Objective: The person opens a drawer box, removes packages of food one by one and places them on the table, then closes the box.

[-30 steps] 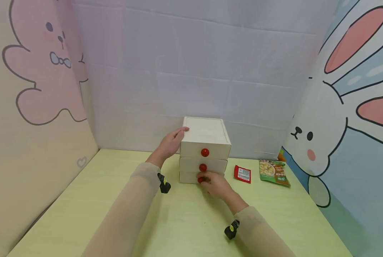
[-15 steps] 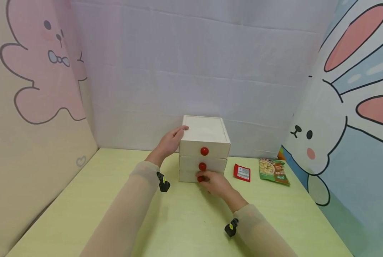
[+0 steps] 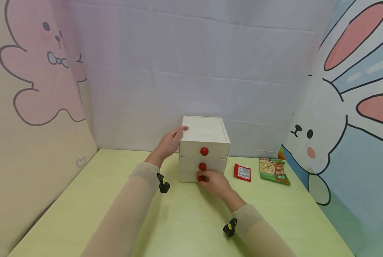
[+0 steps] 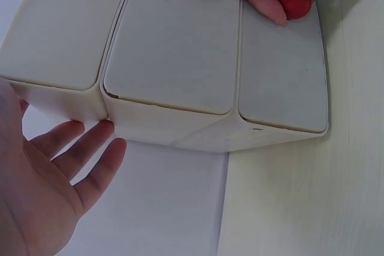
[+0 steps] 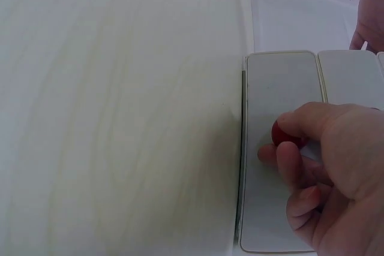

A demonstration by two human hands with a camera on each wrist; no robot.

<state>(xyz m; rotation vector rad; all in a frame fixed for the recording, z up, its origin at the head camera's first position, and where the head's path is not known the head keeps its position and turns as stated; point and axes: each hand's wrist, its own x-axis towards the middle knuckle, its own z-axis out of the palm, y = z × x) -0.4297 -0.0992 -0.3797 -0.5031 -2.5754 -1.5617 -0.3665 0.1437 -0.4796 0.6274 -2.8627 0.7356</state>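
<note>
While your right hand [image 3: 215,184] pinches the red knob [image 4: 292,0] of the bottom drawer [image 3: 187,176], your left hand [image 3: 170,142] rests on the upper left of the white three-drawer cabinet [image 3: 205,129], its fingers [image 4: 87,147] extended, wrapped round nothing; cabinet stands at the back of the tabletop [image 3: 191,221]; shell looks stiff and probably light, so it could slide or tip under a tug without bracing; knob is round and glossy, likely slippery; best hold is behind its widest part, load straight along its axis; brace with a flat palm, since thin drawer edges may chip.
</note>
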